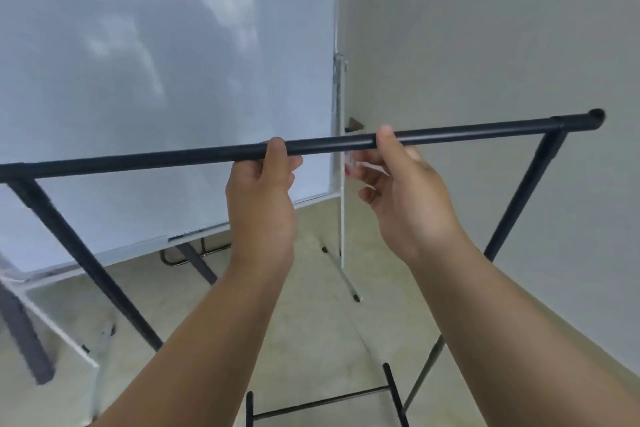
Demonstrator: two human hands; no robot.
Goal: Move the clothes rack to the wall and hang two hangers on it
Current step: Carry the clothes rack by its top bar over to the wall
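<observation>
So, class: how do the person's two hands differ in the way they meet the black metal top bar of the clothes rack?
The left hand is curled around the black metal top bar; the right hand is looser, thumb against the bar, fingers spread below. The left sits near mid-bar, the right closer to the rack's right end. Both are bare and reach up from below.

A large white glossy whiteboard (156, 87) with a thin silver metal frame fills the upper left, tilted on its stand and showing faint pale reflections. Its silver metal upright post (341, 163) runs down the right edge, ending in a splayed grey leg (343, 274) with a dark tip on the pale beige floor (311, 333). A small brown object (354, 124), too blurred to identify, sits beside the post. At the lower left, a white flat panel (59, 326) shows with a blurred dark grey leg (26, 333) beside it.
</observation>
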